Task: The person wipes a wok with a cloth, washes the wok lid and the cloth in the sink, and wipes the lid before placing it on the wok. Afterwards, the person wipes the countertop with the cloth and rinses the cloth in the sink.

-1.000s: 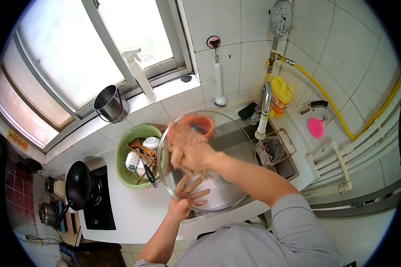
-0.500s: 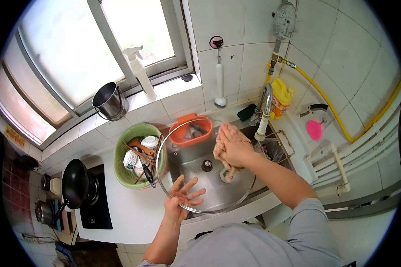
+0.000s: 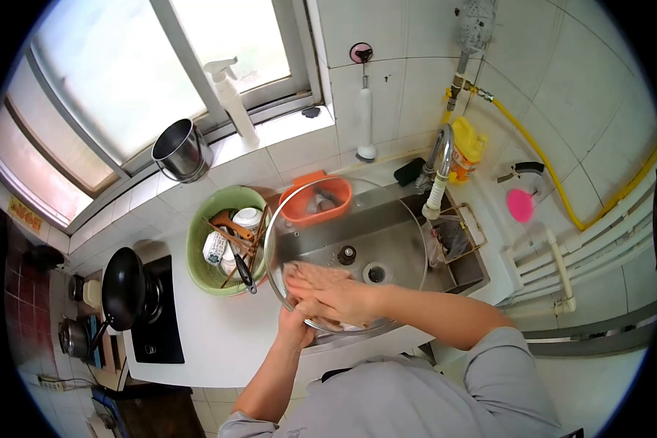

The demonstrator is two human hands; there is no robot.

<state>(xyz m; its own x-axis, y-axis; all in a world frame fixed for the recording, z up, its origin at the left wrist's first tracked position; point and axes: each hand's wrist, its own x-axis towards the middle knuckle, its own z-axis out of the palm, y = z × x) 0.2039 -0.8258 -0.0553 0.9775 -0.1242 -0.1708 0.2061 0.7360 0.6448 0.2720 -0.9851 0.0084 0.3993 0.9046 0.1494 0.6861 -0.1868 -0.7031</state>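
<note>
Glass lid, round, transparent and metal-rimmed, is held above the sink, with its left edge near the green basket. The near left part of the rim is grasped by the left hand; its fingers are mostly covered by the lid and the right hand, so their full position cannot be told. A crumpled, brownish-pink cloth is pressed against the near left area of the lid by the right hand. The right fingers are extended and laid flat over the cloth, pointing left.

The drain stopper and the drain are seen through the glass. An orange tub, in which a grey item is contained, is placed at the far left corner of the sink. Bowls, chopsticks and a black-handled utensil are held in the green basket. The faucet is mounted behind the sink, with a yellow bottle beside it and a dark sponge to its left. A black wok is positioned at the stove, left of the green basket.
</note>
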